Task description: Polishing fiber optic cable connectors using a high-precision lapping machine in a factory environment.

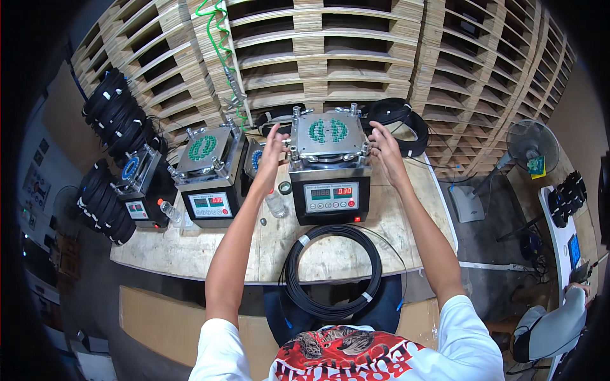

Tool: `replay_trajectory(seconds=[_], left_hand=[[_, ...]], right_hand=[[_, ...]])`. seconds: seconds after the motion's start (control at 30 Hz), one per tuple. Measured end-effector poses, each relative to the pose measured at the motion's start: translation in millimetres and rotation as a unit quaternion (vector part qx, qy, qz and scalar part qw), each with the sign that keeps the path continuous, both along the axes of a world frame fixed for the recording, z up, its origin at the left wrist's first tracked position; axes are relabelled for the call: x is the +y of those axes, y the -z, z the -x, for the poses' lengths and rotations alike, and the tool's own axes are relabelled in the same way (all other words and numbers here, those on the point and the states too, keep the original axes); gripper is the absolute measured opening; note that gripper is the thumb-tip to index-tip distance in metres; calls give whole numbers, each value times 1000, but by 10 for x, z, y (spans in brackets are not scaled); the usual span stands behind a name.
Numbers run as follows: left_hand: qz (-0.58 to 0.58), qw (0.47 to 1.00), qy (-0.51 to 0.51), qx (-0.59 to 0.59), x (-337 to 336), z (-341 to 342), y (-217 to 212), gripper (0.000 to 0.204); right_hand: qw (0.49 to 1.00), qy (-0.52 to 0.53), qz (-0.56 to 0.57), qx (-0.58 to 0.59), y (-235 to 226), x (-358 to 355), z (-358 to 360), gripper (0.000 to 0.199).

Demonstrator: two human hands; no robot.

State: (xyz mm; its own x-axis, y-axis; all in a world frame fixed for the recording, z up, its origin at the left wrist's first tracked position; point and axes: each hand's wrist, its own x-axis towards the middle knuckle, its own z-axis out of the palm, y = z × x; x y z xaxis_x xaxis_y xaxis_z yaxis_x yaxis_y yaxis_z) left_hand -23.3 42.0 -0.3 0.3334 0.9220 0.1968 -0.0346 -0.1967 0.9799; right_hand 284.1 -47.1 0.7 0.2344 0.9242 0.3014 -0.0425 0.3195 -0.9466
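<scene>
Stacked pallets [330, 47] are seen behind the worktop [391, 213] in the head view; on it, the steel-topped machine [330, 171] is flanked by the unclenched left hand [274, 152] and right hand [386, 149] (contact cannot be told). Both sides are probably best handled evenly.

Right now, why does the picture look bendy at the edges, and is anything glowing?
In the head view, the fisheye lens curves the pallets and leaves black corners; also in the head view, red digits glow on the machine between the left hand and right hand.
</scene>
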Motion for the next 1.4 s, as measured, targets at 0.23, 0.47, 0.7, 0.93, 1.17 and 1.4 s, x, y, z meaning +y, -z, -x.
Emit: replay_trajectory(seconds=[0.23, 0.47, 0.7, 0.93, 1.17, 1.4], left_hand=[[71, 994, -18, -85, 688, -181, -128, 90], [112, 990, 14, -88, 1241, -470, -33, 93], [130, 989, 46, -50, 1405, -566, -69, 88], [123, 989, 80, 12, 1241, -607, -233, 85], [74, 995, 0, -66, 1123, -399, -2, 74], [68, 997, -11, -38, 221, 85, 225, 35]], right_hand=[[999, 28, 24, 20, -45, 747, -324, 51], [996, 39, 58, -52, -76, 1358, -363, 53], [997, 1, 15, -79, -38, 1587, -295, 41], [997, 6, 29, -71, 6, 1546, -358, 41], [997, 44, 53, -23, 20, 1201, -410, 57], [987, 23, 128, -99, 424, 360, -715, 35]])
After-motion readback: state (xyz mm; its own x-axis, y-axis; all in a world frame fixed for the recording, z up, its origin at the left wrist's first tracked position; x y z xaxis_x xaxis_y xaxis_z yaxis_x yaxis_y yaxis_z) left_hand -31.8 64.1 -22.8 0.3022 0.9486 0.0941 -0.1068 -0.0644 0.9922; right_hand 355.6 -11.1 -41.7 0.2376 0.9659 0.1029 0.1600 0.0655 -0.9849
